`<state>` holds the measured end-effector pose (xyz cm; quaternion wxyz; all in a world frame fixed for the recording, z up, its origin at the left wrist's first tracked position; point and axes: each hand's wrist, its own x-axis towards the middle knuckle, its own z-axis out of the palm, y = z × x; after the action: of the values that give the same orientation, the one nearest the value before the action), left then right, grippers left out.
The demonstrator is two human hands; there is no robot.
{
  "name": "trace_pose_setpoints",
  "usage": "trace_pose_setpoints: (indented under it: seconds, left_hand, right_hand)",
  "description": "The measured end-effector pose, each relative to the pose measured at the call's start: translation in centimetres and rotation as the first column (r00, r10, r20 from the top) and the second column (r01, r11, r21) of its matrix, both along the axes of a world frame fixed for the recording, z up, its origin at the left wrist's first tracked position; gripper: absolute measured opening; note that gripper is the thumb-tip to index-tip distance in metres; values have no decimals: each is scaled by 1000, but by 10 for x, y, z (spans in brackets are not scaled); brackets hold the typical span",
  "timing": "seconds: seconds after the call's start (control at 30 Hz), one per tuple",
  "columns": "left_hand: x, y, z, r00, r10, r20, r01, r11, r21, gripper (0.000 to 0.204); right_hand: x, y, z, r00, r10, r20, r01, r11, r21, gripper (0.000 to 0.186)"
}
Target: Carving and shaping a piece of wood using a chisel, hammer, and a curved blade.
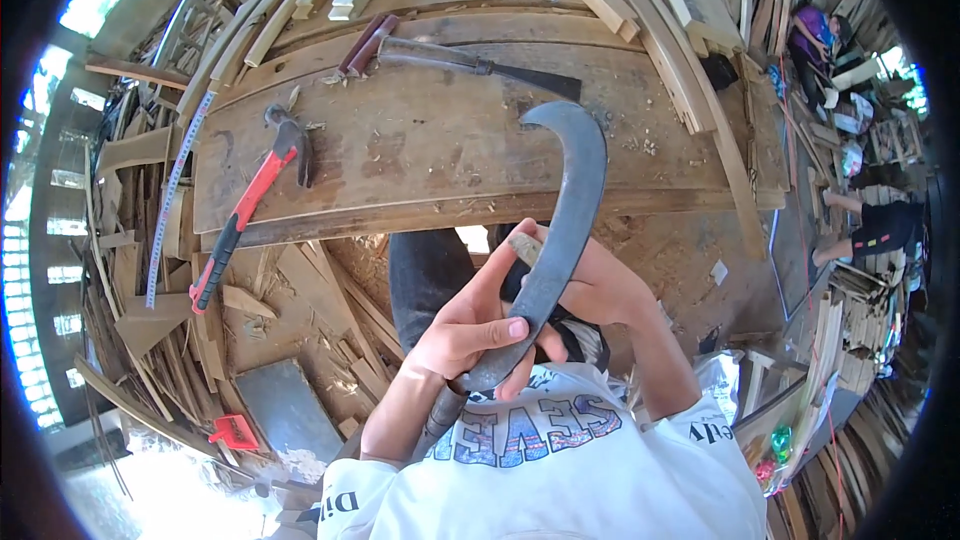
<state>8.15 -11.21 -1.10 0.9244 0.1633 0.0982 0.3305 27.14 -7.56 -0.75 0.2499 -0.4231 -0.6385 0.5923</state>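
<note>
A billhook (572, 195) with a dark grey, hooked blade is tilted in front of my body, its tip curling left over the bench edge. My left hand (468, 332) is closed round the lower blade, thumb flat on its face. Its handle (440, 412) runs down beside my left forearm. Behind the blade, my right hand (605, 285) is closed, its fingertips at a small tan, stone-like piece (523, 247) against the blade's inner edge. My left index finger reaches up to that piece too. The blade hides part of the right fingers.
On the wooden bench (400, 155) lie a red-and-black claw hammer (255, 190), a chisel-like tool (470, 62) and dark red handles (368, 45). Long timber strips (640, 40) flank it. A tape measure (178, 190) hangs left. A red dustpan-like piece (234, 431) lies low left. Other people (815, 35) are at right.
</note>
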Motion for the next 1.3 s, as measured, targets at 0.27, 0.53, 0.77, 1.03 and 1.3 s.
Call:
trace_pose_setpoints:
  seconds: [0.27,0.53,0.77,1.03,1.3]
  left_hand:
    - [0,-4,-3,998,54,23,-54,999,1,88]
    - [2,-13,4,987,-12,-160,25,996,84,84]
    - [6,-17,3,992,-17,-125,26,997,71,83]
    - [2,-24,5,947,6,-320,76,967,242,75]
    - [6,-26,15,962,-106,-251,153,973,175,78]
  right_hand:
    - [6,-10,-22,951,92,-295,-91,996,18,49]
    - [17,-29,-35,873,-59,-484,-90,956,-279,102]
    - [12,-40,-45,923,-60,-381,-30,974,-226,115]
    - [17,-52,-32,901,-71,-427,-26,976,-216,89]
    - [24,-61,-19,913,60,-404,-82,996,-37,82]
